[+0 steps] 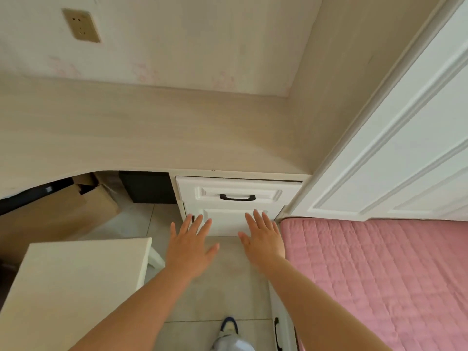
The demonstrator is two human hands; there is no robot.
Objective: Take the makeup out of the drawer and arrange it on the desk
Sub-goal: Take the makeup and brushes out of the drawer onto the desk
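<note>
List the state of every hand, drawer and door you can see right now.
left hand: open, fingers spread, holding nothing
right hand: open, fingers spread, holding nothing
top drawer: nearly shut, handle untouched
lower drawer: shut, partly hidden behind the hands
wardrobe door: shut
cardboard box: flaps open, under the desk

This is a bedroom in a home. A built-in wooden desk stands in the corner. To the right of the desk is a bed with a pink quilted cover and a white wardrobe door. Above the desk, the wall has pale flowered wallpaper and a socket.
</note>
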